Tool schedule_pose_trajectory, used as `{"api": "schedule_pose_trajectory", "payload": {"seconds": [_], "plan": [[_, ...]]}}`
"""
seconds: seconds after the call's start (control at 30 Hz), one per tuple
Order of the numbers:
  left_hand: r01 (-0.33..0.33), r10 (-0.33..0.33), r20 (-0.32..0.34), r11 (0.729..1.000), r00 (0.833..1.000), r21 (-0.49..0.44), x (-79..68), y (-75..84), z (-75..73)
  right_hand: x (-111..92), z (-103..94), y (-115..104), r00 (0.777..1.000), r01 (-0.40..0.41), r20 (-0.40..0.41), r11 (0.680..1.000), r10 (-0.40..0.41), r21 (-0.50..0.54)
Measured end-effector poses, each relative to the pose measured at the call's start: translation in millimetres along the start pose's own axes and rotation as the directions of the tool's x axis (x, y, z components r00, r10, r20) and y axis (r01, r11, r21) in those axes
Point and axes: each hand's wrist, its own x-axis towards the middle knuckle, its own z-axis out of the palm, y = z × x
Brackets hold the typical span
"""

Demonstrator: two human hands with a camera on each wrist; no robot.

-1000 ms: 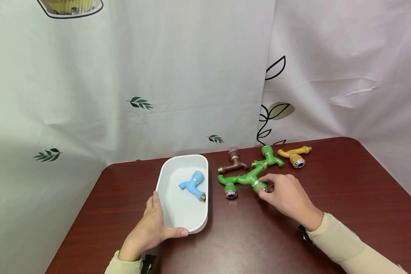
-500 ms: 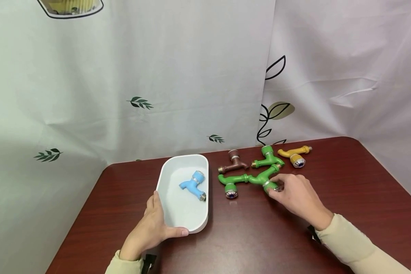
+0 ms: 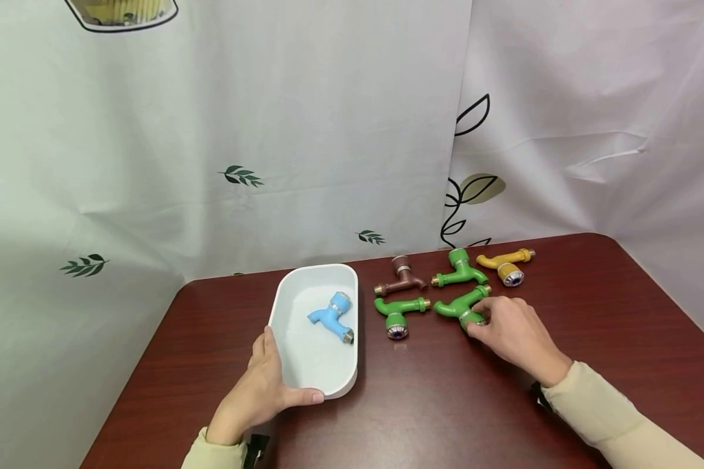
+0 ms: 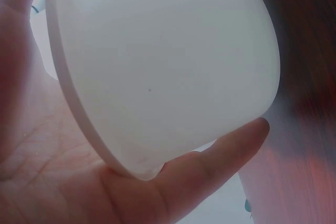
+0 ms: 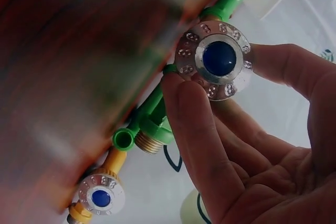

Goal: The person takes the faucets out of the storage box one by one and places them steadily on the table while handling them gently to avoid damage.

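My left hand (image 3: 258, 391) holds the near left corner of a white tray (image 3: 311, 361), thumb along its near end and fingers along its left side. In the left wrist view the tray wall (image 4: 168, 66) fills most of the picture. A blue tap (image 3: 331, 319) lies inside the tray. My right hand (image 3: 516, 335) pinches the knob of a green tap (image 3: 460, 305) on the table. The right wrist view shows the knob's silver cap with a blue centre (image 5: 219, 59) between thumb and fingers. Left of it lies another green tap (image 3: 405, 307), close to the held one's spout.
Behind the held tap lie a brown tap (image 3: 403, 281), a third green tap (image 3: 460, 268) and a yellow tap (image 3: 507, 264), near the back edge of the dark red wooden table (image 3: 410, 417). A patterned white cloth (image 3: 328, 130) hangs behind the table.
My right hand has moved right with the green tap, away from the other green taps, which it overlapped in view before. The left hand and tray stay in place.
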Motion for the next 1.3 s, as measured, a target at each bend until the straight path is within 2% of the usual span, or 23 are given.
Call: {"api": "schedule_pose_trajectory", "payload": {"seconds": [0.27,0.67,1.1,1.3], "plan": [[-0.007,0.007,-0.001,1.000,1.000,-0.007,2.1,-0.6,1.2,3.1,3.0,-0.4,0.999,-0.014,0.049,1.000,0.014,0.005],[-0.001,0.001,-0.008,1.000,1.000,-0.013,1.6,-0.8,0.5,9.6,4.6,-3.3,0.999,0.018,0.027,1.000,-0.018,-0.017],[0.014,-0.014,-0.003,1.000,1.000,-0.014,-0.1,0.5,0.1,10.0,6.0,-6.1,0.999,0.008,0.041,1.000,-0.007,-0.030],[0.012,-0.012,-0.005,1.000,1.000,-0.007,0.0,0.3,0.5,7.3,6.2,-6.7,0.997,0.008,0.072,0.999,-0.005,-0.044]]}}
